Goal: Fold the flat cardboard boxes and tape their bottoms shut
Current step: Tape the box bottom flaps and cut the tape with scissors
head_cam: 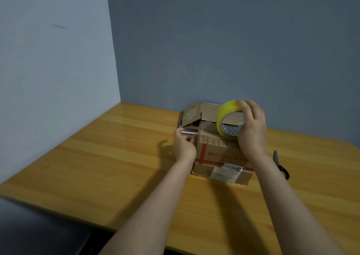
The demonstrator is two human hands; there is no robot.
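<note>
Tape roll (pixel 224 116) in right grip (pixel 251 132) | left grip (pixel 184 145) pinches tape strip (pixel 206 127)

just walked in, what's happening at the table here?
A person is taping a cardboard box on the wooden table. The right hand grips the yellow tape roll above the box; the left hand pinches at the box's left edge, apparently holding the tape's free end. A second box with open flaps sits behind it. Scissors lie untouched to the right.

Both hands bare: left hand (pixel 184 147), right hand (pixel 252 130); forearms (pixel 155 206) bare.
</note>
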